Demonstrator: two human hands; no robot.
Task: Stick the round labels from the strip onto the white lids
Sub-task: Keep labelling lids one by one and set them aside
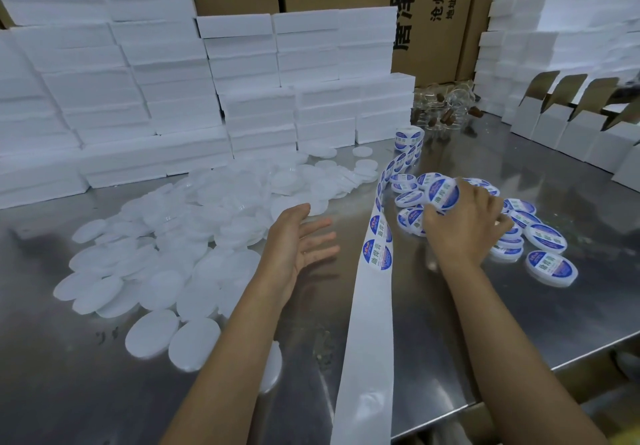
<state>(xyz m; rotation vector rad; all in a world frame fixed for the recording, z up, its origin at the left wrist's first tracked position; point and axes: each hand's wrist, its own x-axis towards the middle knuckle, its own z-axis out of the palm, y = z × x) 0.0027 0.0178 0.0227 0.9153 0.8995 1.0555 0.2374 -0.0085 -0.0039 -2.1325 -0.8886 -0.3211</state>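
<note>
A heap of plain white lids (194,223) covers the left and middle of the steel table (433,334). The label strip (375,254) runs from its roll (408,138) toward me, with blue and white round labels on its far part and bare backing nearer. My left hand (298,240) hovers open, palm up, between the lids and the strip, holding nothing. My right hand (464,216) holds a labelled lid (443,193) over the pile of labelled lids (540,237) at the right.
Stacks of white foam boxes (173,81) line the back and left, with brown cartons behind. Open white cartons (571,126) stand at the right. Small glass jars with corks (446,112) sit at the back. The table's edge runs diagonally at the lower right.
</note>
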